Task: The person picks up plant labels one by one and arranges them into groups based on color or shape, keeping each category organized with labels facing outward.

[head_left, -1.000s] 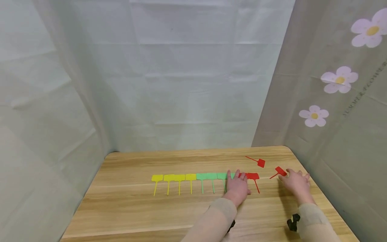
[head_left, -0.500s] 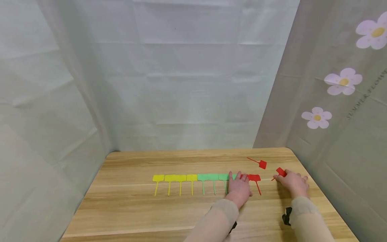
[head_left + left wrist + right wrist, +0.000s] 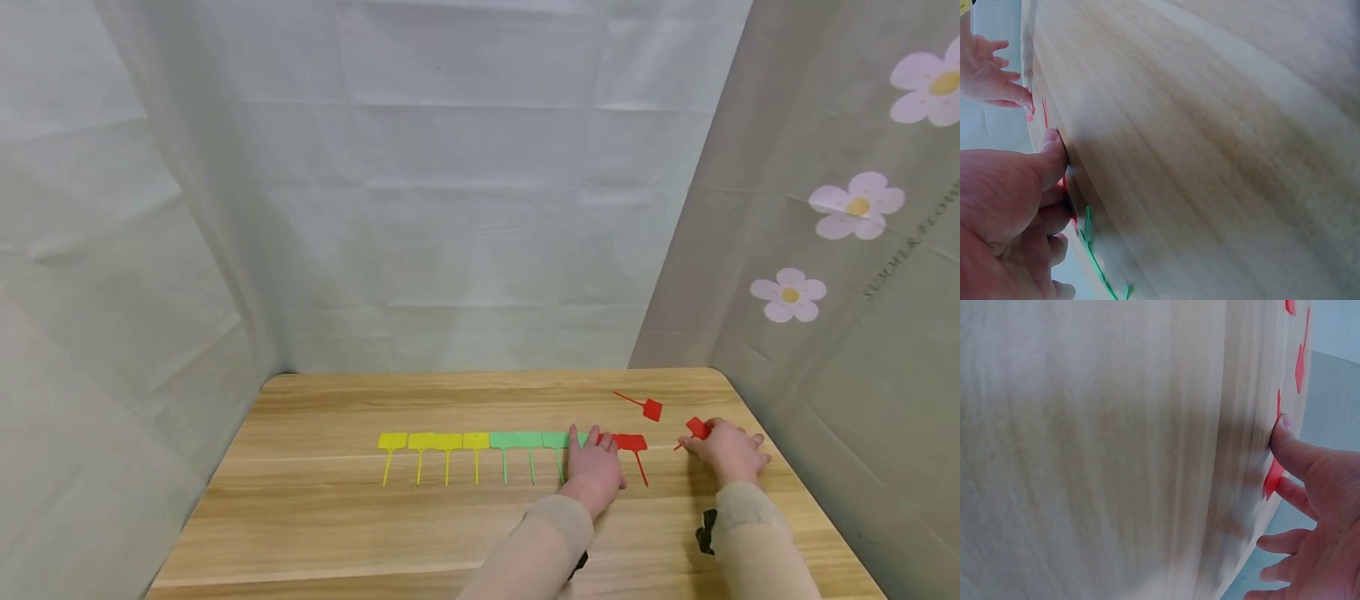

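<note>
In the head view, a row of flat plastic tags with thin tails lies on the wooden table: yellow tags (image 3: 448, 442) at left, green tags (image 3: 516, 439) in the middle, red tags (image 3: 630, 442) at right. My left hand (image 3: 594, 468) rests over the join of green and red with its fingers spread forward, hiding part of both. To the right, my right hand (image 3: 727, 452) pinches a loose red tag (image 3: 697, 428) between thumb and index finger. In the right wrist view the thumb lies by this tag's tail (image 3: 1279, 403); the other fingers stretch away.
Another loose red tag (image 3: 652, 410) lies behind the row, its tail pointing left. The wooden table (image 3: 315, 517) has rounded far corners. A pale cloth (image 3: 480, 208) hangs behind it, and a flower-printed cloth (image 3: 825, 375) at the right.
My right hand has moved slightly left, and its thumb has come onto the tail side of the loose red tag. The left hand stays on the row. The head view has shifted slightly.
</note>
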Motion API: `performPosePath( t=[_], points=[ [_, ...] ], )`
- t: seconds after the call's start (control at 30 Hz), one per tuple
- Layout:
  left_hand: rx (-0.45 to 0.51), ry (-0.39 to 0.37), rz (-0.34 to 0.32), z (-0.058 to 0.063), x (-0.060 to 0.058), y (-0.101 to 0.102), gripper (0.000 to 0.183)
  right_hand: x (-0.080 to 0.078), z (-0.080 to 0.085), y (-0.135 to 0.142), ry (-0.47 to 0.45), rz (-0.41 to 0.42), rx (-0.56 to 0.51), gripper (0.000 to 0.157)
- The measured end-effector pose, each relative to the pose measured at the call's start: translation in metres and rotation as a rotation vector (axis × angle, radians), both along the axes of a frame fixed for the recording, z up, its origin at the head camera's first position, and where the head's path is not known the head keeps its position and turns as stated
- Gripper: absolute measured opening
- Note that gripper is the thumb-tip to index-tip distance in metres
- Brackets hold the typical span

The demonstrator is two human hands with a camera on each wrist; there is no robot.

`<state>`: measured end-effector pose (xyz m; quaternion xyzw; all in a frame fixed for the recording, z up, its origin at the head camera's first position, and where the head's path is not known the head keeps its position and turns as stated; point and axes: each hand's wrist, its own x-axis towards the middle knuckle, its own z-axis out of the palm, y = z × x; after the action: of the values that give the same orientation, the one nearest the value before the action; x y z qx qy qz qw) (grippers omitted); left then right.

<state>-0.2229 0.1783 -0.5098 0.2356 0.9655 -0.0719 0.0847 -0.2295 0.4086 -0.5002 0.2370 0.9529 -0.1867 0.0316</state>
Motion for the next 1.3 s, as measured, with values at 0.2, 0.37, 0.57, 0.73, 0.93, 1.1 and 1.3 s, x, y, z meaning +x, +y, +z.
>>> performPosePath(
  t=[0.2, 0.37, 0.57, 0.73, 0.93, 1.1, 1.3],
  points=[
    [-0.023, 0.004, 0.009, -0.001, 0.000, 0.001, 0.066, -0.002, -0.001, -0.003, 0.004, -0.030, 0.001, 0.072],
    [-0.019, -0.005, 0.004, -0.004, -0.001, 0.001, 0.065, -0.001, 0.001, -0.008, 0.012, -0.040, -0.005, 0.067],
    [-0.010, -0.002, 0.002, -0.004, -0.001, 0.000, 0.064, -0.002, 0.003, -0.011, -0.004, -0.055, -0.002, 0.063],
    [-0.026, 0.015, -0.001, -0.004, -0.001, 0.001, 0.064, -0.003, 0.004, -0.012, -0.006, -0.060, 0.005, 0.062],
    [-0.039, 0.018, -0.005, -0.006, 0.000, 0.002, 0.064, -0.002, 0.003, -0.009, 0.032, -0.060, 0.024, 0.066],
    [-0.044, 0.017, -0.002, -0.007, -0.001, 0.002, 0.066, -0.002, 0.003, -0.004, 0.050, -0.056, 0.028, 0.071],
    [-0.043, 0.013, 0.002, -0.008, -0.002, 0.003, 0.066, 0.001, 0.005, 0.000, 0.076, -0.071, 0.005, 0.064]
  ],
)
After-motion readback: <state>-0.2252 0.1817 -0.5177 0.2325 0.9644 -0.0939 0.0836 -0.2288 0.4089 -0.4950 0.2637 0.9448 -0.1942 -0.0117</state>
